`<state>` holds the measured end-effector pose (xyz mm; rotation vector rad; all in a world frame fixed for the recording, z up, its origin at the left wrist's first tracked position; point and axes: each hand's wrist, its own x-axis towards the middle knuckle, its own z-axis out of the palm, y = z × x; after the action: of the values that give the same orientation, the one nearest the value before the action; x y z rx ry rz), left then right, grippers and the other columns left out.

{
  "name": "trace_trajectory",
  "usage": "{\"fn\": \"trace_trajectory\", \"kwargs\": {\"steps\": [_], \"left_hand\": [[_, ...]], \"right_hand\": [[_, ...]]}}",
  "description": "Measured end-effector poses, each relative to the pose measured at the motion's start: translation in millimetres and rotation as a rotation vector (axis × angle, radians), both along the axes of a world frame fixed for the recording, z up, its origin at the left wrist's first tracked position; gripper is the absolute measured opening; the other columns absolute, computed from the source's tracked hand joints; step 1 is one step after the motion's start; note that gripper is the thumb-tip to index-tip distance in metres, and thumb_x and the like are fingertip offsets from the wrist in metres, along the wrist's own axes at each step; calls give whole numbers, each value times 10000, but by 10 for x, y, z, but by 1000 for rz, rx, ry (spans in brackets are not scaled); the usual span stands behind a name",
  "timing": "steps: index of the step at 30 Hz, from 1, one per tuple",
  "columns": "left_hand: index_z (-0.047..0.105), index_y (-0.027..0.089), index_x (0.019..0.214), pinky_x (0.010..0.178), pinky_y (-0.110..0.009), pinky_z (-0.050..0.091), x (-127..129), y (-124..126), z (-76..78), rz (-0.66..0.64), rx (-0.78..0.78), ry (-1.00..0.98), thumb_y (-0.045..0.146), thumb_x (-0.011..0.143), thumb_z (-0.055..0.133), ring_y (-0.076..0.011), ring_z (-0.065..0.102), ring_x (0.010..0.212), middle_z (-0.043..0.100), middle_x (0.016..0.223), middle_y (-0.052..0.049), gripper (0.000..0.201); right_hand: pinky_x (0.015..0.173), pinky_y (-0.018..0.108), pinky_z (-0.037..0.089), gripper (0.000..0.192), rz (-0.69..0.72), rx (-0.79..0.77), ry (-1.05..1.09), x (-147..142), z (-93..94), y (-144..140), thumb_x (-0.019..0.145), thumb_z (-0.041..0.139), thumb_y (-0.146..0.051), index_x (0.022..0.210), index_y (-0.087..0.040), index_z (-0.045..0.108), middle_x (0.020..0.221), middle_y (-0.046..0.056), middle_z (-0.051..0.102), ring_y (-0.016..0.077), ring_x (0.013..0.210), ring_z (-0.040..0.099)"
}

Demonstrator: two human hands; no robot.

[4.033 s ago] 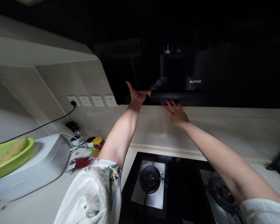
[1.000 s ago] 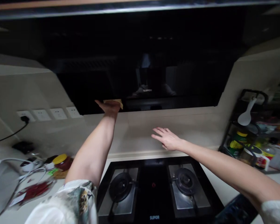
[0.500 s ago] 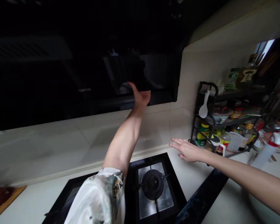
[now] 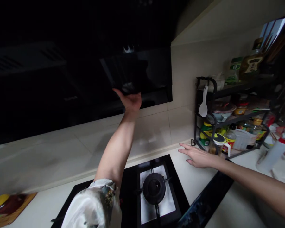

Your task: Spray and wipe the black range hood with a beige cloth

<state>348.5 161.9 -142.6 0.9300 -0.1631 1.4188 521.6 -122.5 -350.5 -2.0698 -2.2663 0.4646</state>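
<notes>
My left hand [image 4: 130, 100] reaches up, palm pressed against the lower front of the black range hood [image 4: 61, 79], near its right end. The yellow cloth seen under that palm earlier is hidden behind the hand. My right hand [image 4: 197, 157] lies flat on the white countertop [image 4: 199, 180] with fingers apart, holding nothing. It sits just right of the black gas stove [image 4: 133, 193] and left of a black wire rack [image 4: 205, 144].
The rack holds several jars, bottles and bowls, with a white rice spoon [image 4: 203, 104] hanging on it. A white spray bottle with a red collar [image 4: 275, 148] stands at the far right. A burner [image 4: 154, 187] is below my left arm. A tan board [image 4: 16, 205] lies at bottom left.
My left hand slid right along the hood's lower edge to its right end. My right hand came down off the tiled wall onto the countertop by the rack. The view swung right.
</notes>
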Motion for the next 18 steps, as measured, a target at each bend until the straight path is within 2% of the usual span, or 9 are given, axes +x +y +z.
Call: {"fn": "trace_trajectory", "kwargs": {"steps": [2, 5, 8, 10, 12, 13, 15, 18], "left_hand": [[597, 181, 1427, 1143, -423, 464, -200, 67, -34, 88, 7, 46, 845, 1010, 251, -246, 536, 1398, 687, 1344, -155, 857], [623, 172, 1329, 1085, -376, 500, -569, 151, -87, 183, -36, 33, 852, 990, 350, -261, 551, 1362, 702, 1251, -172, 807], [598, 202, 1296, 999, -340, 558, -933, 194, -125, 212, -174, -85, 815, 1026, 208, -248, 617, 1274, 691, 1201, -159, 775], [583, 212, 1279, 963, -334, 579, -1119, 199, -142, 216, -290, -119, 695, 1084, 154, -226, 663, 1178, 688, 1149, -135, 675], [588, 220, 1226, 939, -329, 591, -1241, 182, -167, 241, -392, -102, 529, 1128, 190, -208, 694, 1078, 687, 1065, -111, 513], [594, 223, 1194, 931, -326, 595, -1279, 164, -189, 259, -429, -90, 451, 1135, 210, -202, 702, 1040, 686, 1027, -103, 451], [611, 225, 1133, 922, -313, 595, -1324, 104, -267, 285, -458, -48, 361, 1134, 250, -193, 712, 1000, 689, 997, -94, 385], [647, 215, 1053, 955, -301, 578, -1358, -41, -466, 281, -415, 54, 302, 1109, 394, -175, 719, 984, 714, 1027, -81, 274]], "right_hand": [[1318, 434, 338, 709, -3, -11, 41, -43, 60, 14, 962, 560, -165, 1655, -89, 434, 1746, 193, 171, 325, 1597, 334], [1336, 433, 303, 712, 7, -21, 80, -106, 132, 16, 966, 554, -180, 1661, -93, 426, 1747, 174, 184, 312, 1609, 309], [1340, 443, 294, 719, 24, -27, 103, -138, 162, 28, 959, 564, -196, 1659, -104, 433, 1746, 166, 188, 312, 1606, 318], [1336, 468, 297, 720, 42, 3, 125, -151, 170, 66, 951, 575, -211, 1652, -105, 447, 1735, 177, 219, 323, 1606, 315], [1329, 498, 307, 709, 66, 87, 169, -180, 177, 136, 943, 585, -225, 1632, -95, 475, 1707, 199, 288, 332, 1602, 320], [1320, 508, 323, 696, 79, 151, 203, -208, 181, 182, 940, 589, -233, 1615, -92, 497, 1685, 207, 335, 334, 1592, 341], [1270, 510, 407, 659, 96, 285, 299, -299, 197, 292, 939, 592, -252, 1579, -103, 541, 1627, 211, 433, 327, 1509, 474], [1060, 432, 594, 626, 73, 411, 505, -527, 254, 489, 939, 602, -287, 1547, -140, 573, 1559, 194, 514, 258, 1213, 692]]}}
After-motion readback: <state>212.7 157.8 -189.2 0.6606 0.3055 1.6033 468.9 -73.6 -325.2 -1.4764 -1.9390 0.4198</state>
